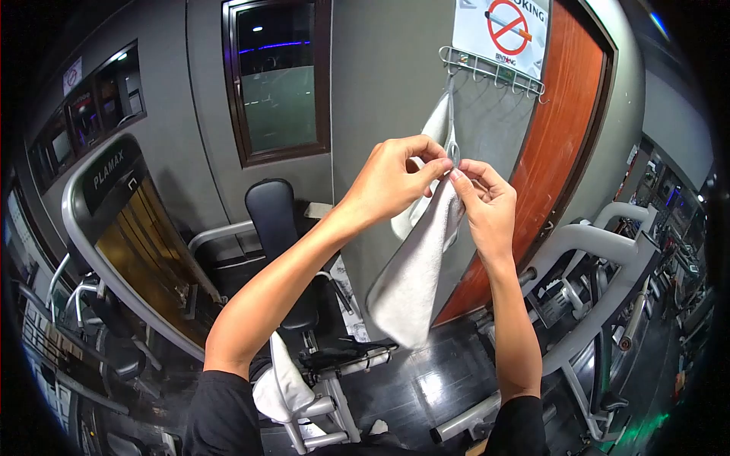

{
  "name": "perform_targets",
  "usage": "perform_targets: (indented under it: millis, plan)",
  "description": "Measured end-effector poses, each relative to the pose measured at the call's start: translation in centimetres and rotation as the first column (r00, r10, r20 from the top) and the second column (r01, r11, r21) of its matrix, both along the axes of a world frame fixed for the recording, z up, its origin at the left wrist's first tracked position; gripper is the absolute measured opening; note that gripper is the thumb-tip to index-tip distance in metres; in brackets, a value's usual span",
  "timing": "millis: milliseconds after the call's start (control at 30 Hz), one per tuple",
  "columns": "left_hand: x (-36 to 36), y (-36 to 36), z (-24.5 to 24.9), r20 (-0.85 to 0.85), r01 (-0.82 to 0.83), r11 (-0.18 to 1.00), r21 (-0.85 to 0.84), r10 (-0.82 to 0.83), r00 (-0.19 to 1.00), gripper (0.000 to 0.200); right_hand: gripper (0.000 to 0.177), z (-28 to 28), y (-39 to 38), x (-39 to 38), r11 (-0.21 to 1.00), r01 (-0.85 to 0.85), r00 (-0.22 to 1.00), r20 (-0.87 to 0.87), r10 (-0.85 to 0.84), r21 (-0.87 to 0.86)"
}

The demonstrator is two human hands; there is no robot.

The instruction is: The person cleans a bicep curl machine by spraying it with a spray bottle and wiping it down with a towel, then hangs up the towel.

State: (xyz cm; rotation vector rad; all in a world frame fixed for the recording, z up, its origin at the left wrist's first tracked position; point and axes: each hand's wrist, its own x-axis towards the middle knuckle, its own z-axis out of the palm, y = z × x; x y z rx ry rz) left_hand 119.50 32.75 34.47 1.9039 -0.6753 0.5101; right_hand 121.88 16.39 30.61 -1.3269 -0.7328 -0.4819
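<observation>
A light grey cloth [414, 277] hangs down from my fingertips in the middle of the view. My left hand [401, 176] pinches its top corner from the left, thumb and forefinger pressed together. My right hand [487, 199] grips the same corner from the right, its fingertips touching or nearly touching those of the left. Behind them a second pale cloth [435, 125] hangs by a loop from the wire hook rack [494, 72] on the wall. A small loop shows just above my fingertips; which cloth it belongs to is hard to tell.
A no-smoking sign [502, 34] is above the rack, beside a reddish wooden door [559, 114]. Gym machines stand on both sides, one with a dark padded seat [274, 216]. Another white cloth [281, 387] lies over a machine frame below.
</observation>
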Motion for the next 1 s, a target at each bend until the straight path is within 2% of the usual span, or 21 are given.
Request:
perform_targets:
  millis: [167, 300, 433, 467, 500, 567, 700, 733, 867, 933, 1000]
  plan:
    - [2.6, -2.1, 0.9, 0.041, 0.021, 0.998, -0.053, -0.018, 0.999, 0.019, 0.016, 1.3, -1.5, 2.4, 0.997, -0.054, 0.998, 0.023, 0.052, 0.052]
    - [4.7, -2.3, 2.6, 0.085, -0.066, 0.998, 0.023, 0.064, 0.994, 0.019, 0.017, 2.6, -1.4, 5.0, 0.992, -0.081, 0.997, 0.02, 0.08, 0.099]
    - [7.8, -2.3, 4.8, 0.105, -0.121, 0.991, 0.059, 0.115, 0.988, 0.022, 0.017, 4.8, -1.3, 8.7, 0.998, 0.039, 0.998, 0.057, -0.041, 0.041]
    - [8.6, -2.2, 5.3, 0.082, -0.12, 0.992, 0.041, 0.116, 0.99, 0.021, 0.019, 5.2, -1.0, 9.8, 0.994, 0.106, 0.988, 0.105, -0.11, 0.04]
    - [9.2, -2.1, 5.6, 0.058, -0.119, 0.993, 0.021, 0.118, 0.991, 0.021, 0.019, 5.6, -0.8, 10.6, 0.994, 0.099, 0.989, 0.104, -0.103, 0.038]
    - [10.8, -1.8, 6.3, -0.037, -0.111, 0.986, -0.127, 0.107, 0.994, 0.021, 0.021, 6.4, -0.5, 12.1, 0.984, 0.148, 0.989, 0.018, -0.15, 0.096]
    - [11.7, -2.4, 6.8, -0.02, -0.19, 0.975, -0.115, 0.189, 0.982, 0.031, 0.023, 6.6, 0.5, 14.1, 0.997, 0.016, 0.992, 0.122, -0.025, 0.077]
    - [12.0, -2.2, 6.9, -0.004, -0.16, 0.985, -0.063, 0.16, 0.987, 0.034, 0.022, 6.6, 0.5, 14.4, 0.997, 0.063, 0.994, 0.086, -0.066, 0.033]
    - [12.9, -2.8, 7.0, 0.029, -0.17, 0.983, -0.076, 0.173, 0.985, 0.03, 0.021, 6.9, 0.5, 14.7, 0.993, 0.101, 0.993, 0.061, -0.104, 0.06]
    - [13.3, -3.4, 7.0, 0.026, -0.157, 0.963, -0.217, 0.167, 0.986, 0.026, 0.02, 7.3, 0.6, 14.7, 0.979, 0.043, 0.999, -0.008, -0.042, 0.201]
    - [13.8, -3.6, 7.3, 0.052, -0.177, 0.961, -0.212, 0.192, 0.98, 0.025, 0.02, 7.5, 0.7, 15.2, 0.975, 0.046, 0.999, -0.005, -0.046, 0.218]
